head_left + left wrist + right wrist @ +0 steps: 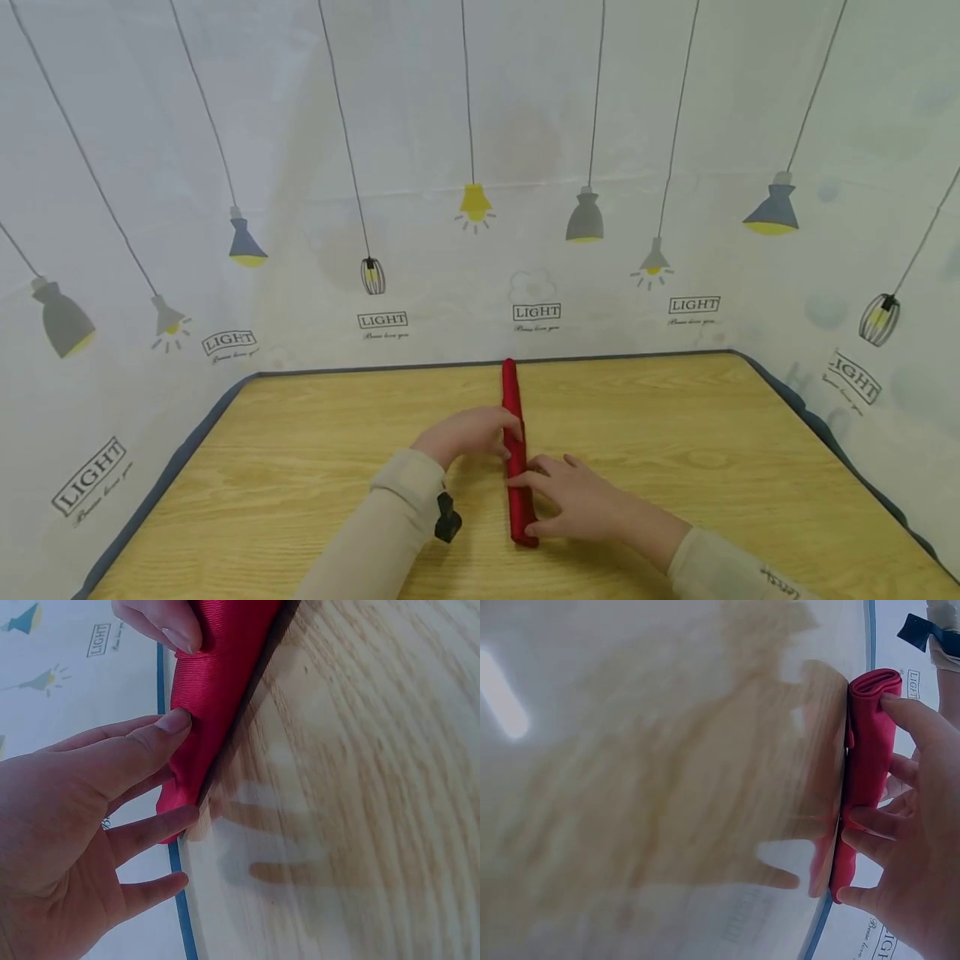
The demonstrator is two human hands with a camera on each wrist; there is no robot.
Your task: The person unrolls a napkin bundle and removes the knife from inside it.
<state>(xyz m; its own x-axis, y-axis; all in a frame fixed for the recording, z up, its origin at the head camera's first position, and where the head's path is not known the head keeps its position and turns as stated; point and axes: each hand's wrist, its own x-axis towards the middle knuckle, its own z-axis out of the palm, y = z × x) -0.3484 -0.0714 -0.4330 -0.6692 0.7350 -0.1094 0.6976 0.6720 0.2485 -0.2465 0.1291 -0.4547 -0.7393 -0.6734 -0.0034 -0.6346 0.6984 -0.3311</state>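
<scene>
A red cloth (pixel 516 475), rolled into a long narrow tube, lies on the table, pointing away from me. My left hand (pixel 468 433) touches it from the left near its middle; its fingers arch over the top. In the left wrist view this hand (pixel 97 802) has spread fingers, one fingertip on the ribbed fabric. From the right, my right hand (pixel 581 500) rests its fingertips along the near half, its thumb by the near end. The right wrist view shows coiled layers at the end of the cloth (pixel 874 682), beside the thumb of the right hand (pixel 922 817).
The wood-grain table (pixel 315 450) has a dark blue edge (pixel 375 368) along its back and sides. White sheeting (pixel 420 108) printed with hanging lamps rises behind and beside it. A black wrist piece (pixel 447 518) sits at the left cuff.
</scene>
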